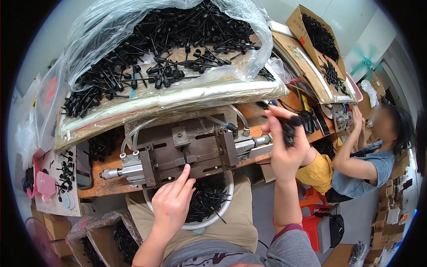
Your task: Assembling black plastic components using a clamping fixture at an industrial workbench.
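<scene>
My left hand (171, 205) reaches the front of a brown metal clamping fixture (201, 133). Its index finger is stretched out, with the tip against a small dark block (185, 160) in the middle of the fixture; nothing shows in its grasp. A thin black rod stands between that block and the metal stop behind it. My right hand (287, 149) is raised right of the fixture, fingers curled around several small black stemmed plastic parts (289, 132). Between my legs, below the fixture, a white basket (231, 196) holds many black parts.
Behind the fixture, a plastic-lined cardboard tray (173, 95) is heaped with black parts. Air cylinders (133, 170) and clear hoses flank the fixture. Pliers (306, 107) lie at right. A co-worker (362, 164) sits further right. A pink container (46, 183) stands at left.
</scene>
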Tool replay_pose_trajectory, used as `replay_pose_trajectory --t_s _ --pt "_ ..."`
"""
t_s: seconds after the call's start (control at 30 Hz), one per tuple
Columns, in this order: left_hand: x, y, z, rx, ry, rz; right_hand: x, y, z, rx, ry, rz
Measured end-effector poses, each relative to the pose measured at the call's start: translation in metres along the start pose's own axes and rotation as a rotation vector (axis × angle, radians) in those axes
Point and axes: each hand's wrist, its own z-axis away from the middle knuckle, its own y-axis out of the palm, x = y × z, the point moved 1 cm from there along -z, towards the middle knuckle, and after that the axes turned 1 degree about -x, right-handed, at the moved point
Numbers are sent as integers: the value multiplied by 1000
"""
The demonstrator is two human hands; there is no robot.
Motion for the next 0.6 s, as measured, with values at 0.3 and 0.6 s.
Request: replay_pose_trajectory --t_s 0.3,0.6 --pt "-4 4 -14 35 10 -37 -13 43 -77 190 -596 760" --pt "0 0 -11 81 -29 -65 -6 31 -34 246 -698 562"
